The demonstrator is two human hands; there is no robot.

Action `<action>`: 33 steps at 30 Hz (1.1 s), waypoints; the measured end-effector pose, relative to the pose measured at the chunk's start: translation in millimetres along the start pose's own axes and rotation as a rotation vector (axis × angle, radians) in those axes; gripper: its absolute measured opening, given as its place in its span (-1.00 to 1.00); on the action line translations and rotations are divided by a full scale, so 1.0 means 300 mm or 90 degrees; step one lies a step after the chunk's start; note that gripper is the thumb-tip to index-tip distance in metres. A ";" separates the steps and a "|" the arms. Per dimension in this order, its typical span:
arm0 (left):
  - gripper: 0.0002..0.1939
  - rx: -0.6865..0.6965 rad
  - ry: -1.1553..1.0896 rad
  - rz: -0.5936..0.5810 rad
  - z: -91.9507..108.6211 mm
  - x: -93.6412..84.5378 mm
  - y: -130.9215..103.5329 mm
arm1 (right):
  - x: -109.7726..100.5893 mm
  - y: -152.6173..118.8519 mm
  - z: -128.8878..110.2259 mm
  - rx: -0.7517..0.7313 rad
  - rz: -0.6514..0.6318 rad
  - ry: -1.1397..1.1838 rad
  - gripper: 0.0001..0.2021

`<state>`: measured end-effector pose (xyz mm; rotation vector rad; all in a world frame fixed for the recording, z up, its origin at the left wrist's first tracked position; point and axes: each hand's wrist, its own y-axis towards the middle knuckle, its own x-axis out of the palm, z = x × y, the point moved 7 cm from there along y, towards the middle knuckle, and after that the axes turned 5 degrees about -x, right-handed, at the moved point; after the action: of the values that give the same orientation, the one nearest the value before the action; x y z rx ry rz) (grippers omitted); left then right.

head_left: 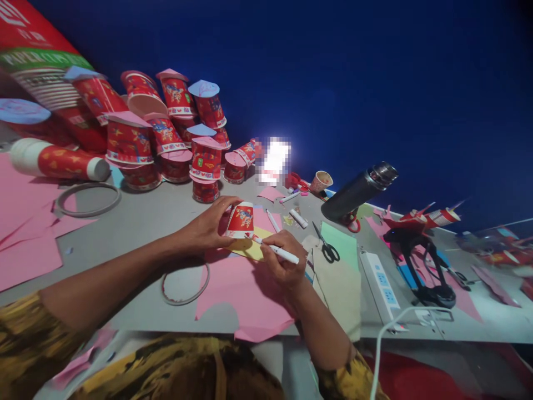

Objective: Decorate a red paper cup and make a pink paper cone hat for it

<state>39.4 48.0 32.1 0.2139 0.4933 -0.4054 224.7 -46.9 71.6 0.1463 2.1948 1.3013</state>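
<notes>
A red printed paper cup [241, 218] is gripped by my left hand [214, 223], which wraps round its left side with the thumb below. In my right hand [286, 258] is a white marker [280, 253], its red tip touching or very close to the cup's lower rim. Beneath the cup lie yellow paper [251, 250] and a large sheet of pink paper [245, 294] with curved pieces cut out of it. A grey ring [185, 284] rests left of the pink sheet, below my left forearm.
Stacked red cups with paper tops [207, 161] stand at the back left, near another ring [88, 200]. To the right are black-handled scissors [330, 251], a dark thermos [353, 194], a power strip [380, 289] and a black strap-like object [428, 272]. A white cable [378, 355] crosses the front edge.
</notes>
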 end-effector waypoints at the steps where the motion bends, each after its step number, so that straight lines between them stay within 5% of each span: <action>1: -0.11 0.003 0.004 -0.001 -0.004 -0.001 0.004 | -0.001 0.001 -0.003 -0.008 -0.001 0.000 -0.90; 33: -0.15 0.021 0.020 0.002 0.011 -0.002 -0.015 | 0.000 -0.002 0.015 -0.008 -0.025 -0.039 -0.88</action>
<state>38.4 43.0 34.8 0.2531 0.5166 -0.4080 227.2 -43.7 69.4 0.1352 2.1262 1.2725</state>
